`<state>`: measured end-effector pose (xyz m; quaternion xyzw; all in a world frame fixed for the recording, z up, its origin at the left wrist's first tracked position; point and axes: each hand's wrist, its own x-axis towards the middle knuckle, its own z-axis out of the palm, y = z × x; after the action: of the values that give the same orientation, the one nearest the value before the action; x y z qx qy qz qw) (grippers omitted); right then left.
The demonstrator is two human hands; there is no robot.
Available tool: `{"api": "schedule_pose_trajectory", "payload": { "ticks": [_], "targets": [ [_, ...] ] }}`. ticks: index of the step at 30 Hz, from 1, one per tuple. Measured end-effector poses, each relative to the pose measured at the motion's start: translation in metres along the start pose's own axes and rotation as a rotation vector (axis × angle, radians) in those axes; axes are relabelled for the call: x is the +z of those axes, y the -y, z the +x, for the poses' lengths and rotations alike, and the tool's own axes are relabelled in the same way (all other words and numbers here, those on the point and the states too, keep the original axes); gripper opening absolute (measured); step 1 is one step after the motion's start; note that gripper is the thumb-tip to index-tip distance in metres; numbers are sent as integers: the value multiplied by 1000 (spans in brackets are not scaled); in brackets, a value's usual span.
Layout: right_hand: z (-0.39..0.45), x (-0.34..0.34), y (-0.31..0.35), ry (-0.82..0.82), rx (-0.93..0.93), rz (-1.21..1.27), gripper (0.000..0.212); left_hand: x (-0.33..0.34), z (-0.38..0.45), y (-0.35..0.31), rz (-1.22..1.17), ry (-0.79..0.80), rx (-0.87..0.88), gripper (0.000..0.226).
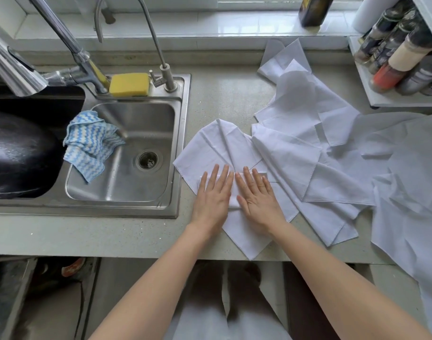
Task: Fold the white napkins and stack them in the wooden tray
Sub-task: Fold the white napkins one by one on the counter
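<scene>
Looking from left to right, we saw a dark pan lying in the left basin and a blue-and-white cloth draped over the divider into the steel sink. A yellow sponge sat on the ledge behind it, between two taps. On the desk just right of the sink lay a white napkin, partly spread, with a small folded napkin on top of it near the front edge. Our left hand pressed flat on that folded piece, its grip open with straight fingers. Our right hand lay just beside it, fingers likewise straight and flat on the cloth, holding nothing. Further right, a loose pile of white napkins overlapped one another across the desk, reaching toward the back wall. A larger pale cloth covered the desk's right end. Behind it stood a white rack of spice bottles. We could not see the wooden tray.
</scene>
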<state>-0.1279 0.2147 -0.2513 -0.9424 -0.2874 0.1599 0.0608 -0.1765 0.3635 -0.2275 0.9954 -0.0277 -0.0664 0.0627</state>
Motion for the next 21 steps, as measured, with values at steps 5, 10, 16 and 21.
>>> {"api": "schedule_pose_trajectory", "payload": {
  "ticks": [5,10,16,21],
  "targets": [
    [1,-5,-8,43,-14,-9,60,21,-7,22,-30,160,-89,59],
    [6,-16,-9,-22,114,74,56,7,-6,38,34,155,-88,55],
    [15,-40,-22,-75,115,-94,46,-32,34,33,44,113,-173,16],
    [32,-62,-24,-29,130,-32,18,-48,55,39,-95,374,-287,21]
  ]
}}
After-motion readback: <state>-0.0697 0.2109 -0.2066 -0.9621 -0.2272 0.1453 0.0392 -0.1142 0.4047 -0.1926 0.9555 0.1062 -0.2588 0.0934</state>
